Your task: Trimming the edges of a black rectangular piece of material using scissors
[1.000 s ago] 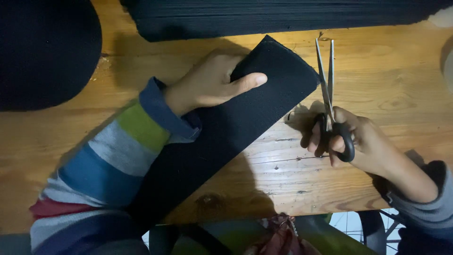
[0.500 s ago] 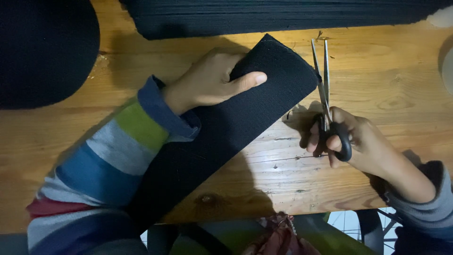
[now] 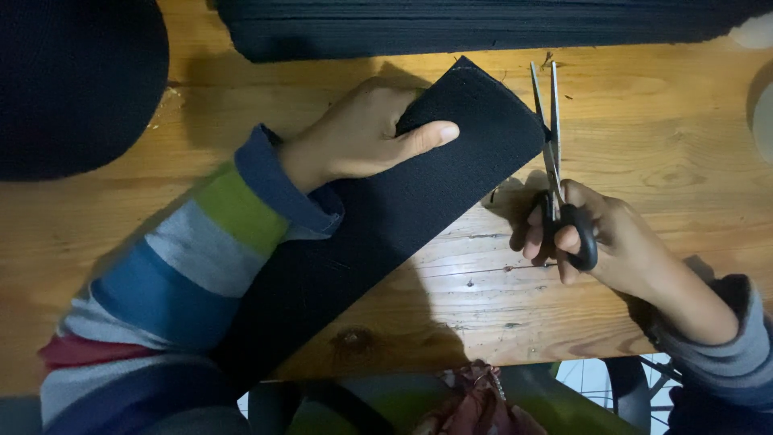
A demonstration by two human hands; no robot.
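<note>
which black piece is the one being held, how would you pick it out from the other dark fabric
On the wooden table, the black strip runs slantwise from the lower left up to the scissors in the right hand. Unlike the dark pieces along the top edge and top left corner, it lies under the left hand.

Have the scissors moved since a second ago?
Yes. The scissors in the right hand shifted slightly left, closing on the black strip, judged against the wood table.
</note>
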